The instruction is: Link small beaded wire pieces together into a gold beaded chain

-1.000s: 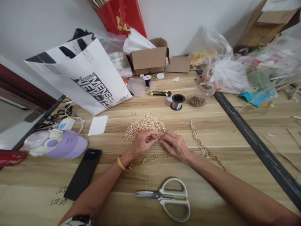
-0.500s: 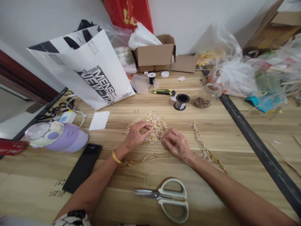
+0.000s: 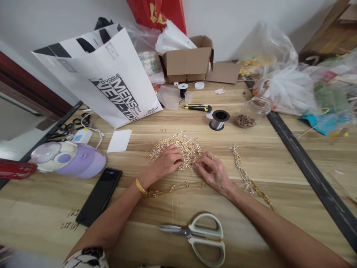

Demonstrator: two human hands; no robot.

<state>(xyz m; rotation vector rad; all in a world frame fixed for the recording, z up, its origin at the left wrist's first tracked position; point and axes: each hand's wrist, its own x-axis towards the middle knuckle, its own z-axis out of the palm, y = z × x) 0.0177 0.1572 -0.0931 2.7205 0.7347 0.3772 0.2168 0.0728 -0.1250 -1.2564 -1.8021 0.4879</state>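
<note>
On the wood-grain table [image 3: 281, 163], a loose pile of small gold and clear beads [image 3: 189, 149] lies between and just beyond the hands. The left hand [image 3: 166, 162] bends over the pile's near left part, fingers curled down; whether they grip a bead cannot be told. The right hand [image 3: 214, 173] is at the pile's right edge, thumb and fingertips drawn close together, anything between them too small to make out. A gold chain [image 3: 186, 184] lies nearer the person, its left end by the left wrist. White-handled scissors [image 3: 186, 232] rest below it. Right of the right hand lies a gold-and-clear linked strand [image 3: 245, 179]; a wire spool [image 3: 219, 120] stands beyond the pile.
</note>
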